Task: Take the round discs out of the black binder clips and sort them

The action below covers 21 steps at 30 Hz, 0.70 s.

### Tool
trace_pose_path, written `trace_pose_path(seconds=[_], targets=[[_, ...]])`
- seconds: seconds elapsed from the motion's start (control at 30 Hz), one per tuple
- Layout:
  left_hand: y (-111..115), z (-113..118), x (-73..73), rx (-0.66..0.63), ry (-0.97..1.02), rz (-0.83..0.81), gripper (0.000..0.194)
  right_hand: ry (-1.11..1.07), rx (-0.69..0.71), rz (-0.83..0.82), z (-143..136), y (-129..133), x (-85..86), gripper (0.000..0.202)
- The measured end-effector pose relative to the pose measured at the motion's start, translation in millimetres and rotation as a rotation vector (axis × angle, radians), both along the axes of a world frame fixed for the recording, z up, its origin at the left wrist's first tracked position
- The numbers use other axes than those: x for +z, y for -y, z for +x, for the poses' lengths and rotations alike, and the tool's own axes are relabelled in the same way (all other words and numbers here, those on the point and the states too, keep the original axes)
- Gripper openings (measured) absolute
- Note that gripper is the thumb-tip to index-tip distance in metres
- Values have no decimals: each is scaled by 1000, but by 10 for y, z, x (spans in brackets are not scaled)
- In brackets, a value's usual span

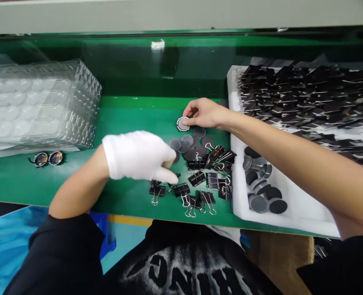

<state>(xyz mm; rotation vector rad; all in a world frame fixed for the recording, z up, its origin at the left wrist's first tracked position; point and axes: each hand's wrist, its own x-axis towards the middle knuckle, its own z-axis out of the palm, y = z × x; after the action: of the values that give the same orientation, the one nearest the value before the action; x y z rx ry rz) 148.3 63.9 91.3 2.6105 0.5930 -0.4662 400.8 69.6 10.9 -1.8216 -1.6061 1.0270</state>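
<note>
My right hand (201,114), bare, pinches a round grey disc with a shiny metal rim (183,123) just above the green table. My left hand (143,156) wears a white glove and hovers palm down, its thumb apart from the fingers and nothing visible between them. Below and right of the glove lie several black binder clips (197,178), most with their wire handles out. Loose dark round discs (187,141) are gathered between the clips and my right hand.
Stacked clear plastic trays (40,106) stand at left, with small round sunglasses (48,159) in front. At right, a white foam tray (238,180) holds rows of black binder clips (307,94) and loose dark discs (261,188). The table (126,200) ends near my body.
</note>
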Motion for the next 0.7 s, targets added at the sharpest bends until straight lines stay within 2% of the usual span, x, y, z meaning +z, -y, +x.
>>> trace_pose_path(seconds=[0.1,0.2,0.27,0.4,0.47,0.53,0.6,0.7], targets=[[360,108,-100,-69,7,124,42,-120,-45,-56,18,46,34,31],[420,242,-183,-159,2,129,37,-174,-88,-58,51,89,78,31],[243,264,-146,-156,50,59,38,-194,-85,-46,88,106,98,28],[-448,173,-42,6,45,5,43,-138,-136,-116,119,116,146,20],[-788,136,-93,91,13,39,46,-100,-188,-157,85,109,177,17],[-1028,135,-209,113,-28,2,48,-102,-220,-180,29,92,200,18],[-1144,165,-332,166,-23,-47,51,-135,-227,-196,-32,66,209,17],[-1123,231,-421,376,97,25,59,-215,-251,-228,-102,20,215,15]])
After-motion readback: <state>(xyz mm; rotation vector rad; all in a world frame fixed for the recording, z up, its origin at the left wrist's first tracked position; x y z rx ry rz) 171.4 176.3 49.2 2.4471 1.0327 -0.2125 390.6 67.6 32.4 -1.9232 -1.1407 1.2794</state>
